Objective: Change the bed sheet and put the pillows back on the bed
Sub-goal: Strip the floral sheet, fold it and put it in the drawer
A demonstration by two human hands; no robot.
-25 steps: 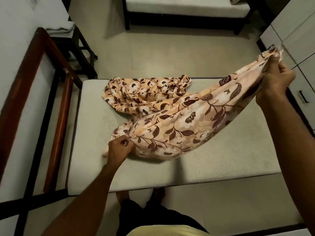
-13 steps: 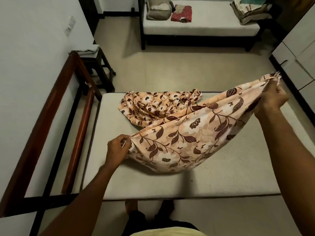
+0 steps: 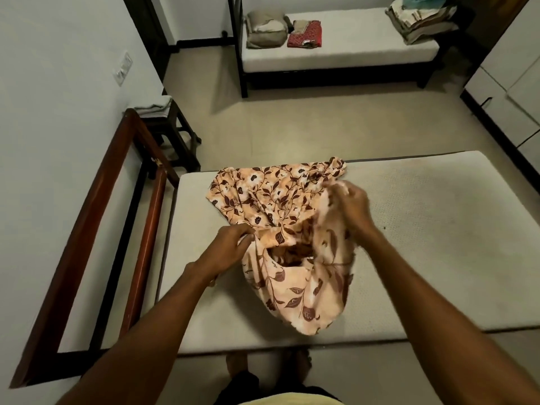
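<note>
both hands [image 3: 230, 244] [image 3: 352, 204] pinch floral sheet [image 3: 280, 200] over bare mattress [image 3: 423, 244]

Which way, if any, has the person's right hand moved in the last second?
Yes. The right hand has swung left, from the right end of the mattress to over its middle, near the left hand; both grip the floral sheet.

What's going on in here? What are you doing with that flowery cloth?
A person stands at the edge of a bare mattress with a flowery sheet in both hands. The left hand pinches one edge and the right hand grips a bunched part. The sheet is crumpled, part of it lying on the mattress, not yet spread out. A pillow lies on the other bed across the room.
</note>
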